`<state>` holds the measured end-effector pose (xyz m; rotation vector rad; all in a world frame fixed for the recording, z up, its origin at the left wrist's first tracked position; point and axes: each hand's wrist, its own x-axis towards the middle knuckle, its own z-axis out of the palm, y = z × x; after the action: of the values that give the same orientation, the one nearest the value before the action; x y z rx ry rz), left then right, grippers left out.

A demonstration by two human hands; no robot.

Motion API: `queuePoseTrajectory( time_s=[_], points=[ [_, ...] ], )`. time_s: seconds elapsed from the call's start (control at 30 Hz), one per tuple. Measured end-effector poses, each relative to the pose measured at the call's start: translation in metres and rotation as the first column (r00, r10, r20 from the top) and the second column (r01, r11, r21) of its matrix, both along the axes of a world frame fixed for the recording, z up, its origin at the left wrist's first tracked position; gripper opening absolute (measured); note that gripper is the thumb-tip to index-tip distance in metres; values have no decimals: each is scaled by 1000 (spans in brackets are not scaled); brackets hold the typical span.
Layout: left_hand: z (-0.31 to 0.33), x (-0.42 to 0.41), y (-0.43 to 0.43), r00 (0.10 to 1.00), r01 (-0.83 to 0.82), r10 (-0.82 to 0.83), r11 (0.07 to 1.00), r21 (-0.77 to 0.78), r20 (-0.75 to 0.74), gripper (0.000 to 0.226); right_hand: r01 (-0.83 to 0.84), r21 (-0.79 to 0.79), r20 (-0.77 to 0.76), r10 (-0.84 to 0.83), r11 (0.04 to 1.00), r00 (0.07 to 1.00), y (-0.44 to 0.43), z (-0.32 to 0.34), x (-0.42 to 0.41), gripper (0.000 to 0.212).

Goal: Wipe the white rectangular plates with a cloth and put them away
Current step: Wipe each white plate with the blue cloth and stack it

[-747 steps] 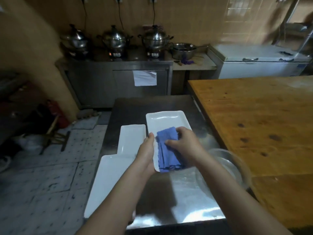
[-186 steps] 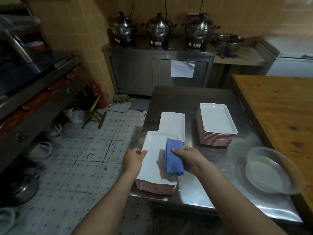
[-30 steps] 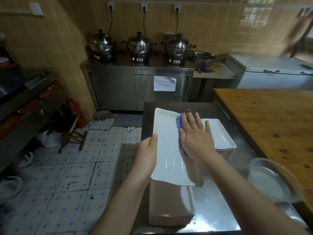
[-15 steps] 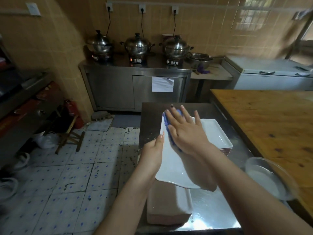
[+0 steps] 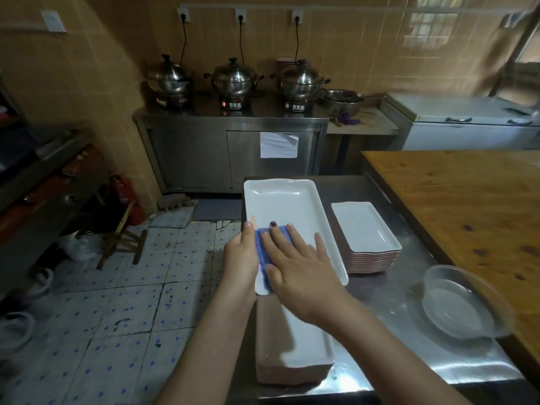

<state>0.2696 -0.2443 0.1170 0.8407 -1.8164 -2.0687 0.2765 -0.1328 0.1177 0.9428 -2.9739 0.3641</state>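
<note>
A long white rectangular plate (image 5: 287, 209) is held up over the steel table (image 5: 388, 311). My left hand (image 5: 241, 260) grips its near left edge. My right hand (image 5: 295, 268) lies flat with straight fingers on a blue cloth (image 5: 263, 249), pressing it onto the plate's near end. Below my arms stands a stack of long white plates (image 5: 301, 349). A second stack of smaller white plates (image 5: 365, 232) stands to the right of the held plate.
A clear empty bowl (image 5: 455, 305) sits at the table's right, beside a wooden worktop (image 5: 455, 200). Across the tiled floor stands a steel counter (image 5: 230, 147) with three lidded pots. A stool (image 5: 119, 232) and a red extinguisher stand at left.
My right hand has slid the cloth from the plate's far end back to its near left end. The plate now lies flatter.
</note>
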Motion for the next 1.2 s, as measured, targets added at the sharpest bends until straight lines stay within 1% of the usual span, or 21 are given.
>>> queuePoseTrajectory(
  time_s=[0.1,0.2,0.27,0.37,0.43,0.5,0.57,0.63,0.7,0.73,0.83,0.9,1.0,1.07,1.1,1.13,1.2],
  points=[
    [2,3,-2,1000,-1,0,1000,-20,-12,39,105,73,-78,-99,992,992,19,-7,-11,54],
    [4,7,4,999,30,-31,999,-30,-20,40,212,99,-131,-199,972,971,33,-12,-29,54],
    [3,10,14,996,86,-87,995,-53,-14,38,275,64,-164,-261,959,951,34,-11,-48,54],
    [-1,15,20,991,133,-134,989,-59,-18,38,369,2,-133,-365,930,921,31,-8,-65,55],
    [-4,15,15,992,123,-124,990,-69,0,38,320,20,-125,-316,947,941,29,-16,-52,56],
    [-5,15,9,996,92,-91,994,-56,13,37,196,29,-151,-189,980,970,22,-26,-25,59],
    [-6,15,8,996,83,-82,995,-45,35,39,91,19,-139,-87,996,987,12,-27,-3,60],
    [-6,16,12,993,100,-96,993,-62,63,42,16,40,-152,-9,999,988,5,-18,-5,58],
    [-6,18,17,991,119,-116,991,-63,60,41,-31,98,-192,50,995,980,-1,-5,-22,57],
    [-6,19,19,990,132,-130,989,-62,46,39,-28,106,-199,49,994,979,-3,1,-33,57],
    [-4,22,21,982,190,-189,979,-69,31,39,64,86,-197,-46,994,979,-5,13,-63,55],
    [-4,21,16,983,185,-184,981,-58,17,37,136,103,-173,-117,985,978,0,10,-72,52],
    [-2,22,5,990,141,-141,988,-55,-5,37,242,59,-104,-235,969,966,21,-6,-58,55],
    [-2,24,0,991,128,-130,988,-82,-10,39,226,55,-142,-216,973,966,27,-20,-31,59],
    [-2,23,-1,993,115,-116,990,-87,-10,39,178,67,-142,-168,982,976,24,-25,-16,62],
    [-3,22,-1,995,102,-103,991,-85,-7,39,121,47,-103,-116,991,988,18,-28,-4,63],
    [-6,20,3,993,117,-115,988,-97,25,38,53,-11,-17,-54,999,998,6,-28,4,57]
  ],
)
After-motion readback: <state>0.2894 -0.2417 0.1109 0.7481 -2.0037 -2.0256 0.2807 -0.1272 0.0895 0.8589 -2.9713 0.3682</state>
